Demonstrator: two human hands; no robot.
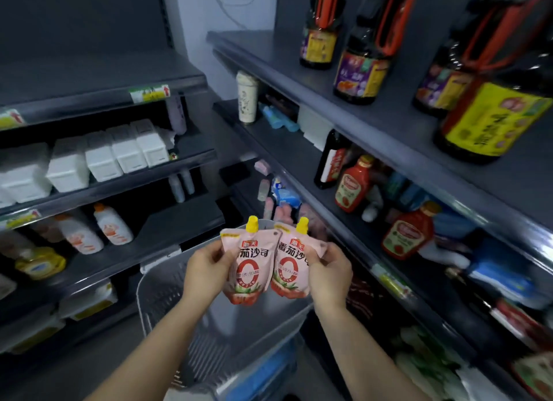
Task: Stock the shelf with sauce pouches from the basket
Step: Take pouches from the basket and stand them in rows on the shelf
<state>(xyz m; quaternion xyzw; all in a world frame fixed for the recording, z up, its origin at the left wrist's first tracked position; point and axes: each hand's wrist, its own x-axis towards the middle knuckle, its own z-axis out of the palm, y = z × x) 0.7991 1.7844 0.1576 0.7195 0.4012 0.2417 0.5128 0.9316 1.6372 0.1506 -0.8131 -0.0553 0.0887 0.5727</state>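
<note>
Two pink sauce pouches with yellow caps are held upright side by side above the grey slatted basket (155,296). My left hand (203,272) grips the left pouch (251,269) by its left edge. My right hand (327,269) grips the right pouch (291,266) by its right edge. The two pouches touch in the middle. The inside of the basket below them shows no other pouches; its far part is hidden behind the pouches and my hands.
Dark shelves (344,149) on the right carry large soy sauce bottles (490,116) on top and red ketchup bottles (353,185) below. Left shelves hold white boxes (101,158) and white and orange bottles (112,224). A blue crate (263,376) sits under the basket.
</note>
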